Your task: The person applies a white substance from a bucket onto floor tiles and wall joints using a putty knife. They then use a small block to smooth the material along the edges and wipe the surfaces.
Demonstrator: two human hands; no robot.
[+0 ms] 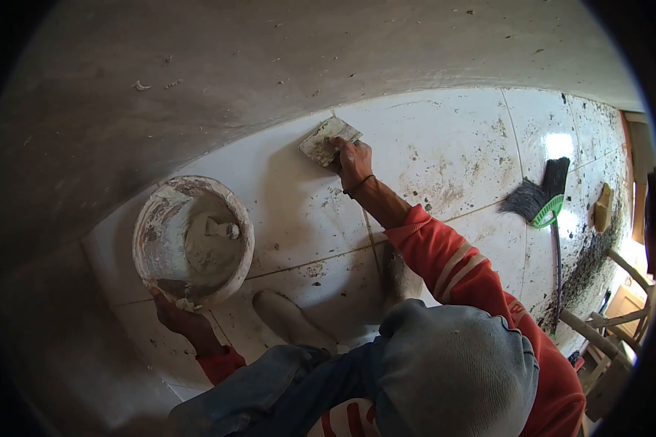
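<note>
My right hand (pixel 353 162) grips a flat, plaster-smeared trowel (pixel 319 143) above the white tiles, close to the base of the wall. My left hand (pixel 178 315) is at the near rim of a round, plaster-crusted bucket (pixel 246 251), its fingers wrapped on the edge. Inside the bucket lies wet grey plaster (pixel 210 253), with a small tool (pixel 222 229) partly sunk in it; its exact shape is unclear.
A grey plastered wall (pixel 270 58) curves along the top. On the dirty tiled floor (pixel 444 131) lies a black broom with a green head (pixel 549 211). Right of it are a yellowish block (pixel 603 207) and wooden furniture legs (pixel 594 335).
</note>
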